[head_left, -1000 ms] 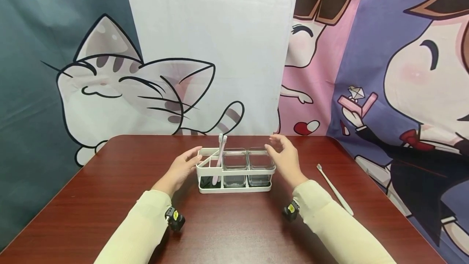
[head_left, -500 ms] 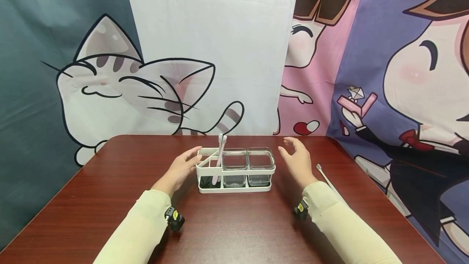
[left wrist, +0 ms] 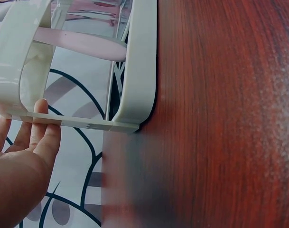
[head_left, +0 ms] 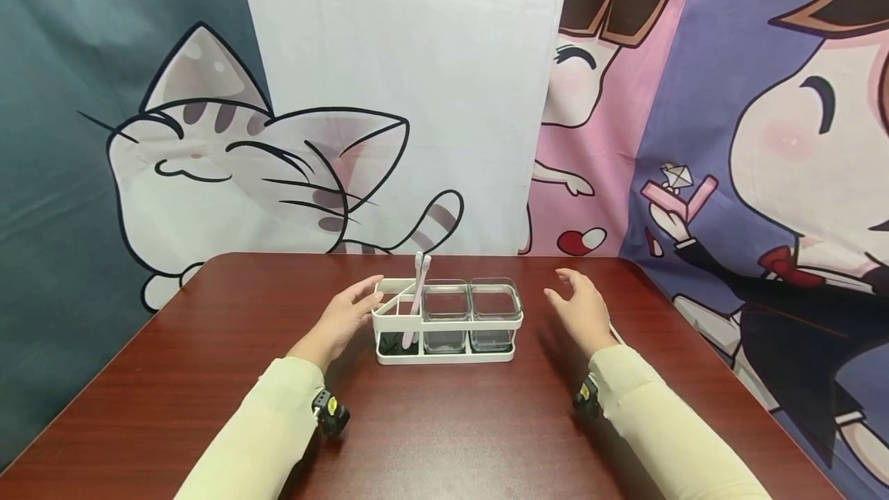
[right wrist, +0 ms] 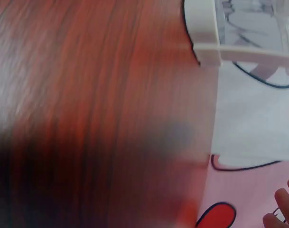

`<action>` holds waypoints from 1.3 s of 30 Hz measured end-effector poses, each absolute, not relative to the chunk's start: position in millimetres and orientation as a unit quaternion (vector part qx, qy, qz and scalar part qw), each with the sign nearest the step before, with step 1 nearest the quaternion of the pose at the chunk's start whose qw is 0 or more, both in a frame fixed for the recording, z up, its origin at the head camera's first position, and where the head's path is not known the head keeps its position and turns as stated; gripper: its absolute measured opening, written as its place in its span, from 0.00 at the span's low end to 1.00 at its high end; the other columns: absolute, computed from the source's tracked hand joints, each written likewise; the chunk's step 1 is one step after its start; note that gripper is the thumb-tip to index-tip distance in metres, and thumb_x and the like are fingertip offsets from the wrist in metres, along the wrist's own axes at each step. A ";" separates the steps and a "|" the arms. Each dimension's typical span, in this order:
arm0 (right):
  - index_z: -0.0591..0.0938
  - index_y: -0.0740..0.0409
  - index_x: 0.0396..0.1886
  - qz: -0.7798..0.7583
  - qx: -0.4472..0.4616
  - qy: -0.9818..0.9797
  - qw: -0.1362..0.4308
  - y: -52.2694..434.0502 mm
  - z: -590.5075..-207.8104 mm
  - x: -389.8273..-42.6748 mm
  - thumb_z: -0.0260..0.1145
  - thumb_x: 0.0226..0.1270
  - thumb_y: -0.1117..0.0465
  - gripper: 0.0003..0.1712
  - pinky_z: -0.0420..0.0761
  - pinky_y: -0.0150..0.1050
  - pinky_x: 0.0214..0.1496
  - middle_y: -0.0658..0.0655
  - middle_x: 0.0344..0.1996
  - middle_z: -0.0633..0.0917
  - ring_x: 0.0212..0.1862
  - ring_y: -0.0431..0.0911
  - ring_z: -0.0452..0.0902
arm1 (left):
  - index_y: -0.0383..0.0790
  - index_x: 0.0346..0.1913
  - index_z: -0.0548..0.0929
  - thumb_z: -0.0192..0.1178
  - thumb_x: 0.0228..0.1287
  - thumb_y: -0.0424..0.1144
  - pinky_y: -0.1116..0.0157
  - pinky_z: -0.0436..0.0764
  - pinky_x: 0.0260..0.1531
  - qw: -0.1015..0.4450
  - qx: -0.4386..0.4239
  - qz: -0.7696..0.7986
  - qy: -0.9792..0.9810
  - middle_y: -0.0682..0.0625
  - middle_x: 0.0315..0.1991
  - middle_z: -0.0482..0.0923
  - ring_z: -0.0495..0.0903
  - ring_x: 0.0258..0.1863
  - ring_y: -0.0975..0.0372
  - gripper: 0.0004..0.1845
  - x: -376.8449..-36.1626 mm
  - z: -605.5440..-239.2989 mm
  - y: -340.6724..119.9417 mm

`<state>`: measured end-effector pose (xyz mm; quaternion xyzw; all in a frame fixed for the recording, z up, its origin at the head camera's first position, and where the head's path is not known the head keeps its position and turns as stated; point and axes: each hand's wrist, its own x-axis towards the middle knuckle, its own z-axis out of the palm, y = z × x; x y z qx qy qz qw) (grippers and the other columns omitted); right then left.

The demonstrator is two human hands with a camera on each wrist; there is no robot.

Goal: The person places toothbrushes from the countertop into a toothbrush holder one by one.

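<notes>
The left hand [head_left: 338, 320] lies with straight, relaxed fingers [left wrist: 37, 124] touching the left end rail of a white rack [head_left: 446, 324]; the left wrist view shows the fingertips resting against the thin end bar, not curled round it. From those fingers the rack runs away toward 3 o'clock, its long axis lying left to right across the counter [head_left: 208, 376]. Nearest the left hand is a divided compartment holding a pink toothbrush [head_left: 419, 295] that stands almost upright, leaning slightly, head up. Beyond it, further toward 3 o'clock, sit two clear square cups [head_left: 446, 315], side by side and filling the rest of the rack. The right hand [head_left: 582, 311] hovers apart from the rack's right end, fingers loosely spread and holding nothing, palm turned toward the rack, which lies at 9 o'clock from it. Just behind that hand, at about 4 o'clock from the rack, a short piece of a thin white stick [head_left: 614, 328] shows on the counter, mostly hidden by the wrist; what it is cannot be told from here. The left hand is the nearer of the two to the rack, being in contact with it. Cartoon cloths [head_left: 208, 137] hang behind the counter.
</notes>
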<state>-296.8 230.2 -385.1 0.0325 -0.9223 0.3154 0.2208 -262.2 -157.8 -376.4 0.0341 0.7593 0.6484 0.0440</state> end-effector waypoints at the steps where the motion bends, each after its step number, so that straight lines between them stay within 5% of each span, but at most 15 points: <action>1: 0.75 0.61 0.60 0.313 0.031 -0.924 0.219 233.2 -386.5 -298.0 0.67 0.63 0.54 0.27 0.73 0.57 0.57 0.65 0.53 0.79 0.56 0.60 0.74 | 0.42 0.73 0.61 0.50 0.74 0.40 0.50 0.62 0.68 0.044 0.033 0.647 0.760 0.38 0.72 0.57 0.66 0.66 0.46 0.28 -261.9 -376.3 -157.4; 39: 0.68 0.70 0.64 0.370 -0.066 -0.916 0.142 306.9 -394.1 -293.6 0.64 0.64 0.60 0.32 0.71 0.58 0.60 0.74 0.57 0.75 0.56 0.65 0.74 | 0.42 0.73 0.61 0.50 0.74 0.40 0.51 0.64 0.67 0.044 0.026 0.643 0.764 0.39 0.71 0.58 0.67 0.66 0.46 0.28 -263.8 -376.3 -157.0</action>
